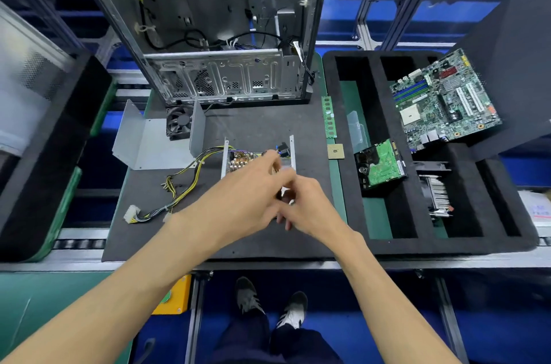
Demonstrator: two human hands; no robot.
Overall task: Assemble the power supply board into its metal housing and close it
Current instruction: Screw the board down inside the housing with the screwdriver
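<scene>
The board [243, 159] sits in the housing [225, 155] mid-counter [149, 244], between its two upright walls. Both hands meet over its near end: the left hand [247, 199] reaches in with fingers curled, the right hand [304, 208] pinches something small I cannot identify. The cables [182, 184] trail left; a tug could shift the board. The cover [149, 140] lies apart, so wires may get pinched when closing.

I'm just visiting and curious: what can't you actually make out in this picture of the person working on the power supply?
Head view only:
- Near half of the power supply board: hidden by the left hand and right hand.
- Whatever the fingers pinch: covered and motion-blurred.
- Whether the board is seated in the metal housing: hidden by the hands.
- Top of the computer case: cut off by the top edge.
</scene>
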